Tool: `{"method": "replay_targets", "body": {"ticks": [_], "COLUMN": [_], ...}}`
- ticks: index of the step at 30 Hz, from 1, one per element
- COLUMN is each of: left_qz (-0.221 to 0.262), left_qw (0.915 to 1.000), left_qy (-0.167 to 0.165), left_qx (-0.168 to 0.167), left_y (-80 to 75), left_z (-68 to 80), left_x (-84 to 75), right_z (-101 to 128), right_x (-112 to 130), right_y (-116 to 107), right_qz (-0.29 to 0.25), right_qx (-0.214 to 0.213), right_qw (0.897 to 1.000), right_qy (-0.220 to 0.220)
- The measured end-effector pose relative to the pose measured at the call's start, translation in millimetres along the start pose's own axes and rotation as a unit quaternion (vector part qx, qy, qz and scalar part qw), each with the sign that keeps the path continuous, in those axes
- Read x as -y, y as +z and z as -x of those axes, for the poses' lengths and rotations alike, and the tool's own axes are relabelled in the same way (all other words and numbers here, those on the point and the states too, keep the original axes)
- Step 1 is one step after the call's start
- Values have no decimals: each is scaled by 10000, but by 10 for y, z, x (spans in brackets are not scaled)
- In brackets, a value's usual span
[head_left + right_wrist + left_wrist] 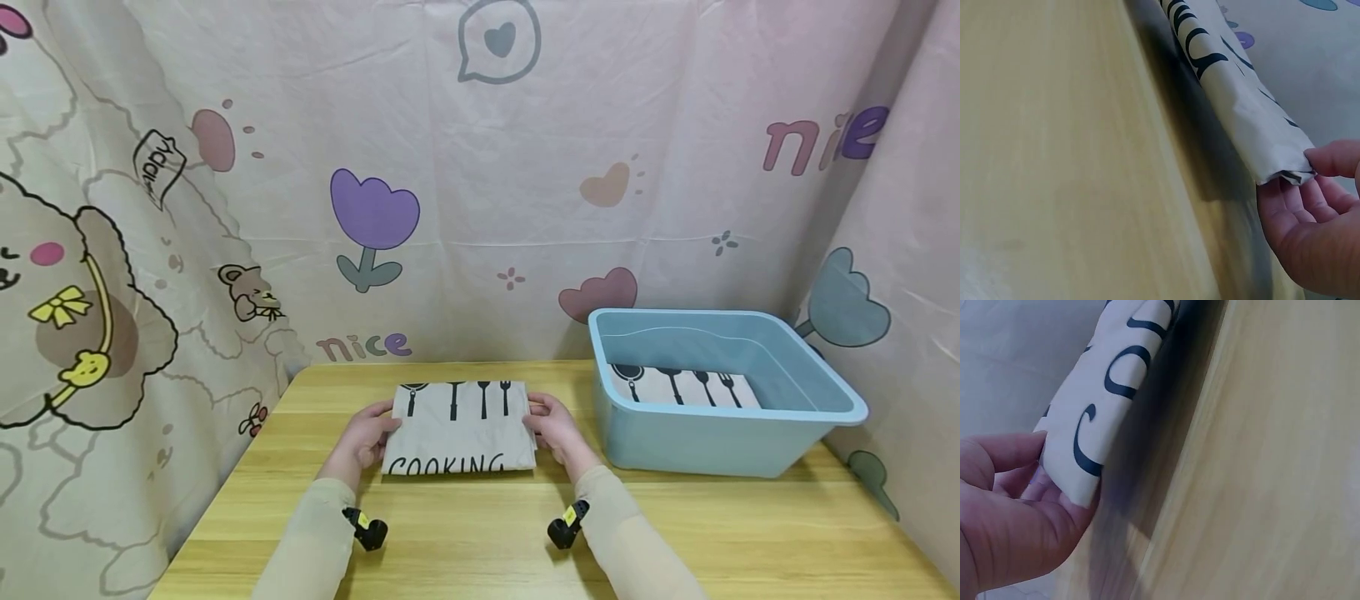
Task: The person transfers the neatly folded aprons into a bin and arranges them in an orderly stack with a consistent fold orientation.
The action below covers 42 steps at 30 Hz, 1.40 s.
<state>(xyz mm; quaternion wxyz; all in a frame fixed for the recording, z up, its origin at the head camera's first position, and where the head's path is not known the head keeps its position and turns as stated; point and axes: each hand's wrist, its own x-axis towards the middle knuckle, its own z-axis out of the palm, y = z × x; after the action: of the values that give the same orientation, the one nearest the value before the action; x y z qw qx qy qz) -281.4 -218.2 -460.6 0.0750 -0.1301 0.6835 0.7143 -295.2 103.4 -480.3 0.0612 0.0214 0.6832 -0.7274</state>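
A folded cream cloth (459,429) printed with black utensils and the word COOKING is at the middle of the wooden table (480,533). My left hand (369,435) grips its left edge, thumb on top and fingers underneath. My right hand (553,430) grips its right edge the same way. In the left wrist view the cloth (1107,394) is raised a little off the table, pinched by my left hand (1016,506). The right wrist view shows the cloth's folded end (1254,119) held between the thumb and fingers of my right hand (1313,206), with a shadow on the wood beneath.
A light blue plastic tub (720,392) stands at the table's right side, holding another folded cloth (682,387) with the same utensil print. Patterned curtains (480,167) close in the back and both sides. The table's front part is bare wood.
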Motion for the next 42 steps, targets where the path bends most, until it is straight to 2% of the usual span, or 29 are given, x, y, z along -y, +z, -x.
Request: {"method": "replay_targets", "body": {"ticks": [4, 10, 19, 26, 35, 42], "left_qz": [110, 153, 222, 384, 620, 821], "left_qw": [9999, 9995, 9981, 9964, 9936, 9904], "left_qy": [81, 257, 575, 738, 902, 1000], "left_qx": [-60, -81, 5, 136, 284, 491], "left_y": [-8, 5, 21, 17, 19, 22], "left_z": [28, 80, 203, 292, 413, 520], "left_x": [-7, -54, -182, -280, -468, -631], "right_z": [14, 30, 58, 88, 163, 211], "right_x": [34, 86, 219, 357, 595, 772], "right_y": [-12, -49, -73, -71, -68, -62], "right_qz": [-166, -114, -444, -382, -661, -649], "right_qx": [-8, -66, -7, -64, -71, -87], "right_qw": [9998, 9998, 9985, 9980, 9960, 9952], "right_qy": [-99, -149, -304, -506, -597, -732]}}
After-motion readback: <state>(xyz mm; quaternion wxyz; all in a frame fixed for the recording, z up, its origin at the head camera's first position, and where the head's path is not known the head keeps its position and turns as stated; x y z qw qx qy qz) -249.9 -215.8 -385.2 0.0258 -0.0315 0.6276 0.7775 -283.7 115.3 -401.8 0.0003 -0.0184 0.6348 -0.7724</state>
